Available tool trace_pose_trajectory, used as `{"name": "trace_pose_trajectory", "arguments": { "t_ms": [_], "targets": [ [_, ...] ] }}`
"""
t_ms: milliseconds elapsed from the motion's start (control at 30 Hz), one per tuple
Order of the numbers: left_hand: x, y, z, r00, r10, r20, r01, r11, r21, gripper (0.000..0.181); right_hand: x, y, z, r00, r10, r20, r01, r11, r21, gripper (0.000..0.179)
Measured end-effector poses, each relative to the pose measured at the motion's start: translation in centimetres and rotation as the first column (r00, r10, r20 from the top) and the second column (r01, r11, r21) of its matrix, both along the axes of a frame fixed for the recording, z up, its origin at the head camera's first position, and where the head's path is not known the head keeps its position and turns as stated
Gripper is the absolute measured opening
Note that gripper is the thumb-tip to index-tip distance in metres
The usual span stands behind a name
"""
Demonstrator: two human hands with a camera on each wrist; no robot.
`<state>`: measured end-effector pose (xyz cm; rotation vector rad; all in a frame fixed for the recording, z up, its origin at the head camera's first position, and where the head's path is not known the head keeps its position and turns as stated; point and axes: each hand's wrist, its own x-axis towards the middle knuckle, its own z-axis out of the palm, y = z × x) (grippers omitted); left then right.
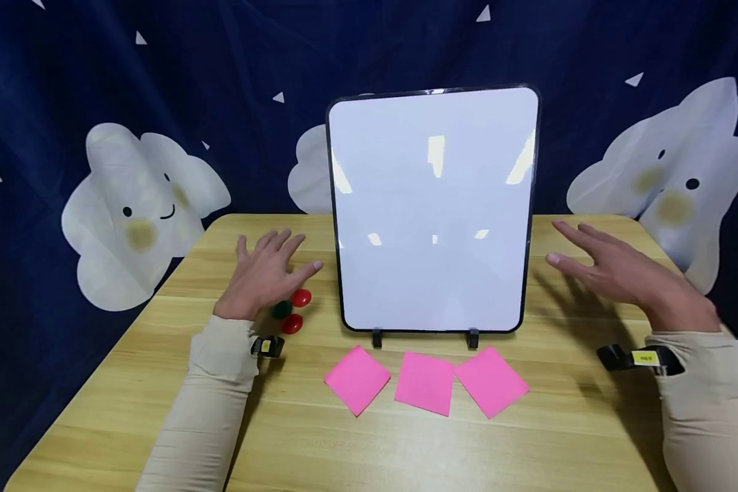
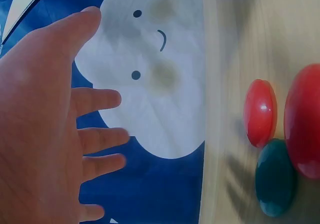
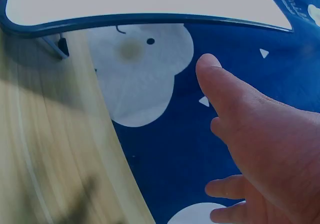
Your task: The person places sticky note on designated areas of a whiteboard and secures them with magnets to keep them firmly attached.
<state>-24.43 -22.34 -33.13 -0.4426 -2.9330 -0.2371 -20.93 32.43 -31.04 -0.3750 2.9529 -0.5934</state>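
With fingers spread, my left hand [image 1: 263, 277] hovers above the table, left of the whiteboard. Close beside it lie two red magnets [image 1: 301, 298] and a dark green magnet [image 1: 281, 309], round and glossy; the left wrist view shows the green magnet [image 2: 276, 178] between the red ones. My right hand [image 1: 627, 266] is held over the table to the right of the board, its fingers extended and nothing in them. A black-rimmed whiteboard [image 1: 433, 205] stands upright between the hands, its surface blank apart from light reflections.
Three pink square paper notes, the left one [image 1: 357, 380], the middle one [image 1: 425, 383] and the right one [image 1: 492, 381], lie in front of the board. Small black feet [image 1: 377, 339] support it. A dark blue curtain [image 1: 252, 61] with white clouds hangs behind the wooden table [image 1: 381, 451].
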Motion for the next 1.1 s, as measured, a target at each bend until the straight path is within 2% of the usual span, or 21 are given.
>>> {"name": "trace_pose_trajectory", "arguments": {
  "t_ms": [133,267,367,533,667,833,1100],
  "targets": [
    [-0.1,0.1,-0.2,0.999,-0.027,-0.032,0.027,1.000,0.012,0.081,0.0,-0.6,-0.1,1.000,0.011,0.013,-0.010,1.000,-0.001,0.075],
    [-0.2,0.3,-0.4,0.997,-0.062,-0.046,0.063,0.998,0.021,0.073,0.2,-1.3,-0.2,1.000,0.017,-0.010,-0.017,1.000,0.004,0.070],
    [-0.1,0.5,-0.4,0.997,-0.076,-0.031,0.077,0.996,0.034,0.069,0.3,-1.8,-0.3,0.999,0.031,-0.030,-0.032,0.999,-0.009,0.067],
    [0.3,0.9,-0.5,0.998,-0.066,0.001,0.066,0.997,0.041,0.065,0.8,-2.5,-0.5,0.998,0.045,-0.037,-0.047,0.998,-0.049,0.062],
    [0.5,1.3,-0.5,0.997,-0.076,0.002,0.076,0.997,0.026,0.056,1.5,-2.7,-0.7,0.997,0.049,-0.059,-0.054,0.994,-0.097,0.055],
    [0.9,1.4,-0.3,0.996,-0.090,-0.007,0.090,0.996,0.025,0.047,2.3,-2.9,-1.0,0.994,0.040,-0.102,-0.058,0.981,-0.184,0.037],
    [1.8,1.3,-0.9,0.995,-0.100,0.006,0.099,0.994,0.046,0.042,3.2,-3.1,-2.5,0.997,0.027,-0.073,-0.051,0.935,-0.352,0.028]
  ]
}}
